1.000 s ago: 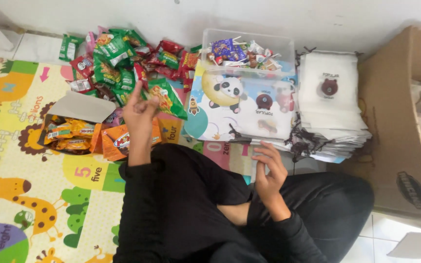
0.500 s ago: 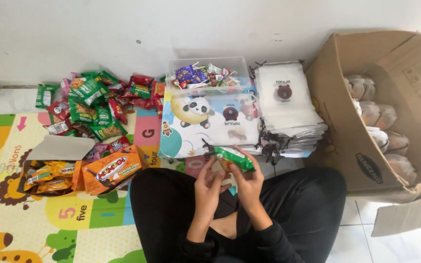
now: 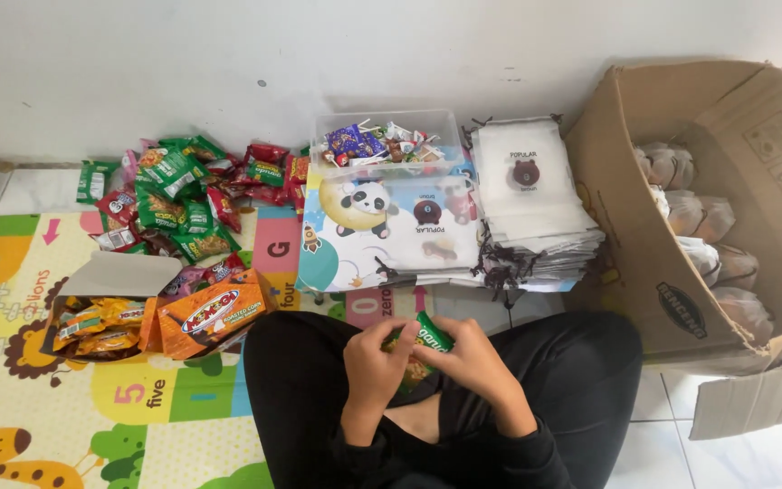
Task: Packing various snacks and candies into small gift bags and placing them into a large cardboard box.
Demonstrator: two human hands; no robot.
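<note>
My left hand (image 3: 375,364) and right hand (image 3: 474,360) now pinch the green snack packet (image 3: 425,337) lower over my lap than half a second ago, away from the printed drawstring bags (image 3: 391,226).

Head-worn view, steeply downward, close.

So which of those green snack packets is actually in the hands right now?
The green packet over the lap, pinched between the left hand and right hand. The other green packets lie loose in the pile by the wall, untouched.
</note>
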